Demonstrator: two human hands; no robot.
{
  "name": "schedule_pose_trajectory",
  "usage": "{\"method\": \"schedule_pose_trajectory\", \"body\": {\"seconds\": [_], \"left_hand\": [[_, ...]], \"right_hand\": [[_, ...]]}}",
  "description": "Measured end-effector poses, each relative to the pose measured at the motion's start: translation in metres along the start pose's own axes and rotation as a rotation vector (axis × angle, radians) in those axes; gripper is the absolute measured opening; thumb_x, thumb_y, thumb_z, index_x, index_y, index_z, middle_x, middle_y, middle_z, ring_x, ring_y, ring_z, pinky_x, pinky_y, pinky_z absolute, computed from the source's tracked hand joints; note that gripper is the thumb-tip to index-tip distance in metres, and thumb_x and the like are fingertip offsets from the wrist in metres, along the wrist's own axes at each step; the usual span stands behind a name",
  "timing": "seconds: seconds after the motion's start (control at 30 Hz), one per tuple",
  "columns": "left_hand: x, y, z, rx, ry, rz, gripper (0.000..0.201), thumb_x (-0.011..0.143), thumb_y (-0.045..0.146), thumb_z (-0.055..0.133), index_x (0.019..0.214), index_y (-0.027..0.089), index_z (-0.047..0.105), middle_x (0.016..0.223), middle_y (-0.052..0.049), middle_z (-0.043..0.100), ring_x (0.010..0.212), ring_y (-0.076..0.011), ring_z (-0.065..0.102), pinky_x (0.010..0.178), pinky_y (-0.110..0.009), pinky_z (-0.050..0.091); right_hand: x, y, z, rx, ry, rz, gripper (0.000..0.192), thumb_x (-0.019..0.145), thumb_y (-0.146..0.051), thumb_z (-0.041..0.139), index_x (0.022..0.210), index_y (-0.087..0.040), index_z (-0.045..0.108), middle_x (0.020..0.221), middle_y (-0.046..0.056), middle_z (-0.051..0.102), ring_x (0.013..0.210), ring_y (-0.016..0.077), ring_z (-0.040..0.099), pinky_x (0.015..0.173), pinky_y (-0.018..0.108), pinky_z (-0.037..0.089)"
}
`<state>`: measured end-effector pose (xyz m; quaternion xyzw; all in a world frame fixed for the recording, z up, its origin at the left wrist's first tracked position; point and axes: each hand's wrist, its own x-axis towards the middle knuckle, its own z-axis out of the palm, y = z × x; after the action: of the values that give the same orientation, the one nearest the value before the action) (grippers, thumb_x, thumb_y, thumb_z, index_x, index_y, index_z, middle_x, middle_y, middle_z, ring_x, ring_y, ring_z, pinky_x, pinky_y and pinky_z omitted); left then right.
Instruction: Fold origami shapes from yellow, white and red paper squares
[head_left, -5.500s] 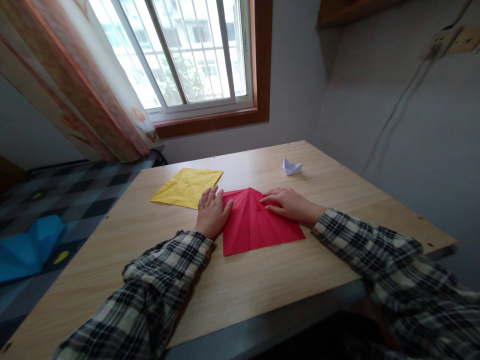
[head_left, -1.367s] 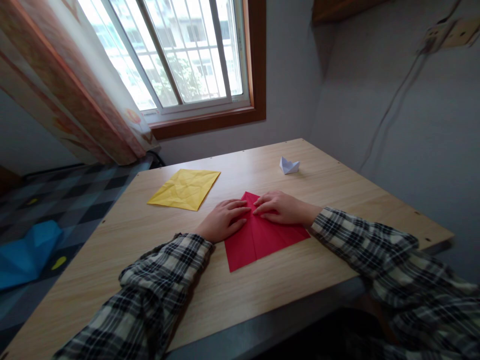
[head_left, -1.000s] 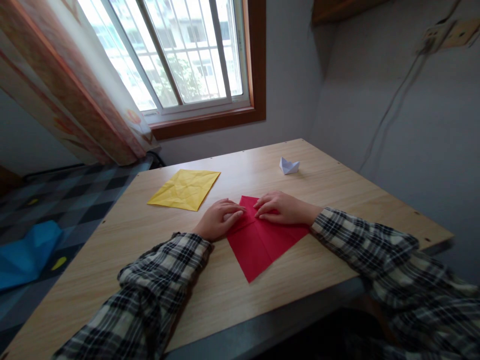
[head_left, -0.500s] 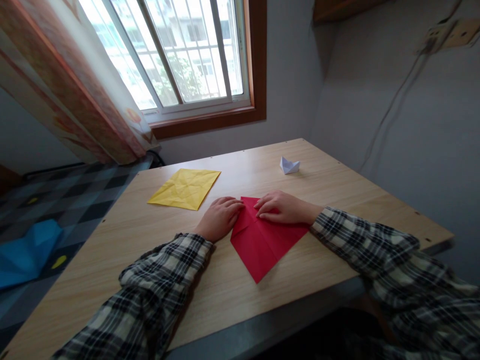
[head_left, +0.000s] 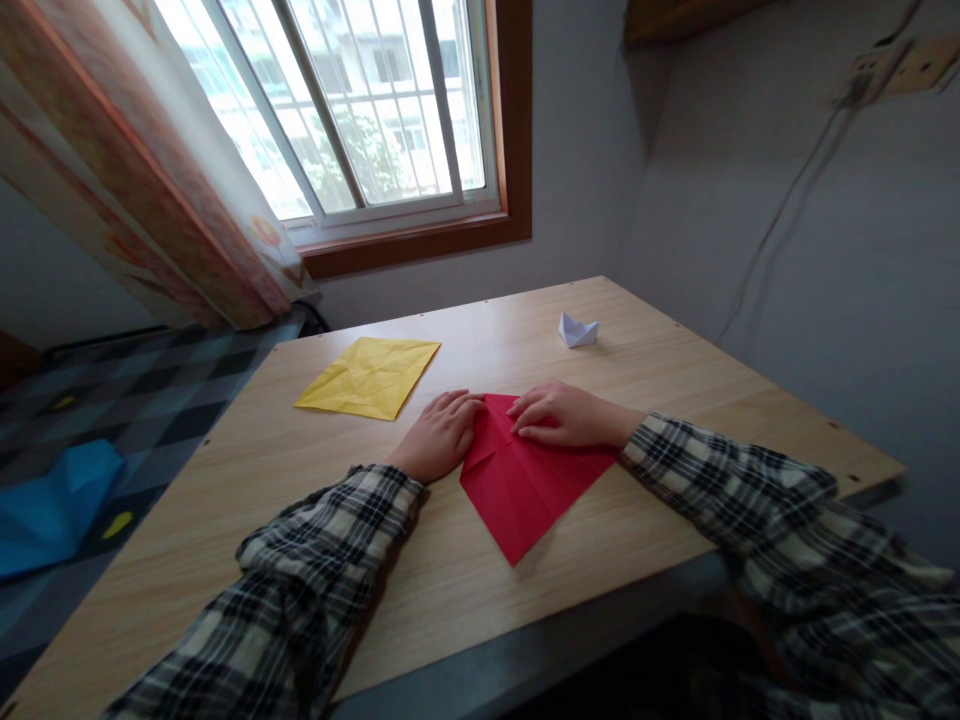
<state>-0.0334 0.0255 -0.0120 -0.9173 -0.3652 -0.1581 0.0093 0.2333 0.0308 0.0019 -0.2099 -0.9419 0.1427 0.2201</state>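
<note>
A sheet of red paper [head_left: 525, 500], creased and with its far edges folded in, lies on the table with one corner pointing toward me. My left hand [head_left: 441, 435] is at its far left edge, fingers together and bent, closed on the paper's border. On the upper part of the sheet rests my right hand [head_left: 562, 414], its fingers curled and drawn together at a fold near the middle. The palm covers part of the right side, and the exact grip of the fingertips is partly hidden.
A creased yellow paper square [head_left: 367, 377] lies at the back left of the wooden table [head_left: 247, 470]. Toward the back right stands a small white paper boat [head_left: 577, 330]. Blue folded paper [head_left: 64, 505] rests on a checked cloth [head_left: 187, 385] beyond the table's left edge.
</note>
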Motion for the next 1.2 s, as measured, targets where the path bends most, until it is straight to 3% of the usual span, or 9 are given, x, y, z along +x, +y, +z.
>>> {"method": "schedule_pose_trajectory", "body": {"seconds": [0.23, 0.5, 0.9, 1.2], "left_hand": [[0.0005, 0.0007, -0.0026, -0.056, -0.014, -0.036, 0.033, 0.096, 0.024, 0.043, 0.125, 0.018, 0.058, 0.134, -0.012, 0.063, 0.129, -0.0285, 0.052, 0.110, -0.051, 0.043], [0.0003, 0.0024, -0.0039, -0.046, -0.067, -0.046, 0.039, 0.098, 0.037, 0.045, 0.131, 0.019, 0.057, 0.139, -0.011, 0.060, 0.136, -0.0300, 0.047, 0.114, -0.052, 0.038], [0.0001, 0.0053, -0.0096, -0.035, -0.153, -0.059, 0.076, 0.085, 0.067, 0.059, 0.139, 0.014, 0.051, 0.149, -0.017, 0.050, 0.140, -0.0349, 0.041, 0.117, -0.053, 0.031], [-0.0011, 0.0009, -0.0076, -0.064, -0.189, -0.036, 0.095, 0.072, 0.074, 0.068, 0.144, 0.016, 0.046, 0.154, -0.019, 0.043, 0.142, -0.0378, 0.037, 0.118, -0.057, 0.027]], "right_hand": [[0.0009, 0.0012, 0.0003, -0.045, 0.013, 0.029, 0.023, 0.096, -0.028, 0.057, 0.097, -0.020, 0.079, 0.109, 0.008, 0.076, 0.099, 0.0197, 0.069, 0.094, 0.036, 0.048], [0.0000, 0.0021, -0.0009, -0.136, 0.013, 0.159, 0.019, 0.096, -0.027, 0.057, 0.095, -0.022, 0.076, 0.100, 0.006, 0.077, 0.095, 0.0199, 0.068, 0.091, 0.037, 0.046], [-0.0004, 0.0002, -0.0033, -0.131, -0.021, 0.197, 0.016, 0.096, -0.028, 0.056, 0.095, -0.018, 0.069, 0.101, 0.010, 0.074, 0.094, 0.0220, 0.065, 0.088, 0.037, 0.046], [0.0000, -0.0002, -0.0034, -0.121, -0.024, 0.203, 0.017, 0.096, -0.028, 0.056, 0.097, -0.018, 0.069, 0.101, 0.009, 0.074, 0.094, 0.0212, 0.065, 0.087, 0.036, 0.047]]}}
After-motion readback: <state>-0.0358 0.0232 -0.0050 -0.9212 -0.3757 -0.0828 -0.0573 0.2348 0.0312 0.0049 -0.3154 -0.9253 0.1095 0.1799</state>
